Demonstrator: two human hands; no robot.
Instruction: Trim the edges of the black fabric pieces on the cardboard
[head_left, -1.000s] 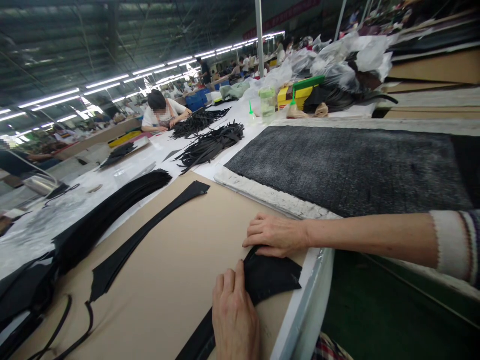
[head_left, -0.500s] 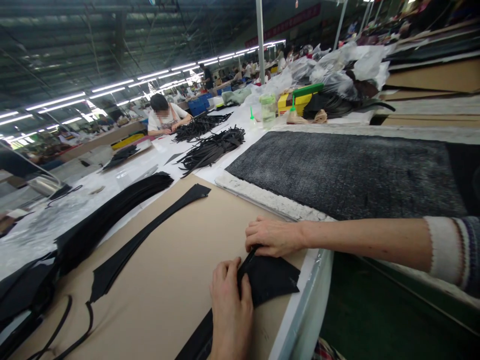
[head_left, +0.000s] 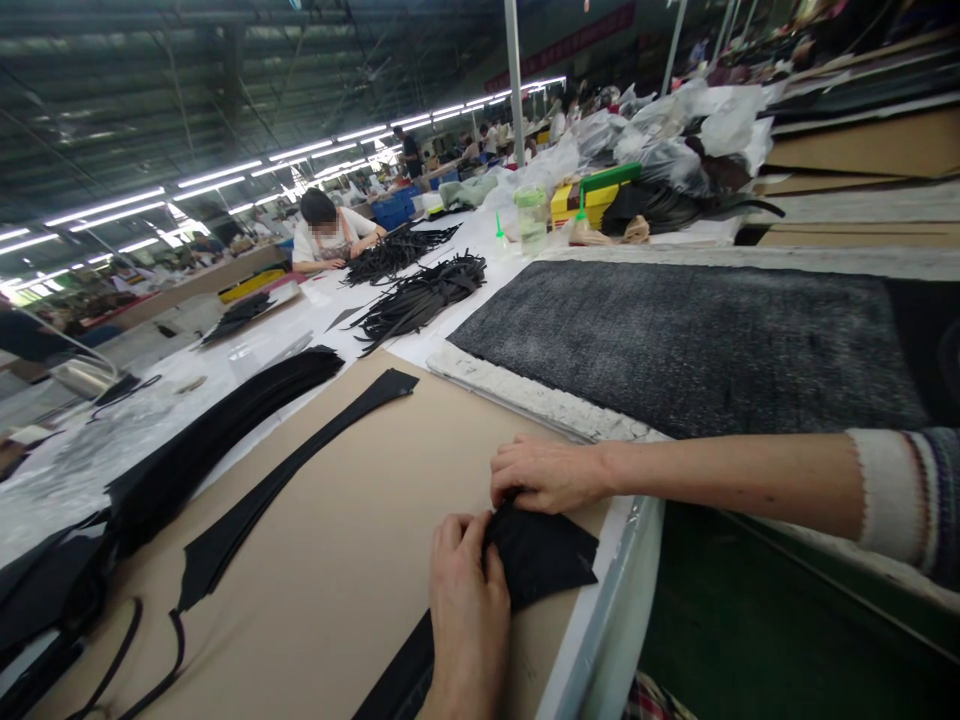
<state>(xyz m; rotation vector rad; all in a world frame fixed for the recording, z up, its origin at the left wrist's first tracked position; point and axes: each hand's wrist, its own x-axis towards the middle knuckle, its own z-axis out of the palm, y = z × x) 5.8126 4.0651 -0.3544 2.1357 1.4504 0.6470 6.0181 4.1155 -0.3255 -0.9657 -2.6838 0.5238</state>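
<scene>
Under both hands lies a long black strip of leather-like material [head_left: 544, 555], its wide end flaring toward the board's right edge. My left hand [head_left: 471, 590] is closed on the strip's edge, fingertips pinching it near the middle. Just beyond, my right hand [head_left: 547, 475] presses curled fingers on the same edge, its fingertips partly hidden. The two hands almost touch. Farther left on the tan board [head_left: 337, 520] rests a second black piece [head_left: 296, 475], narrow in the middle and wider at its ends.
A stack of black pieces [head_left: 225, 440] lies along the board's left side. Black strips [head_left: 420, 300] are heaped beyond. At right is a dark textured sheet [head_left: 690, 340] on a pale slab. A co-worker [head_left: 330, 235] sits across the table near a green-lidded jar [head_left: 531, 220].
My left hand has slid slightly up and right along the strip's edge, closer to my right hand. My right hand stays in place. The view has shifted a little.
</scene>
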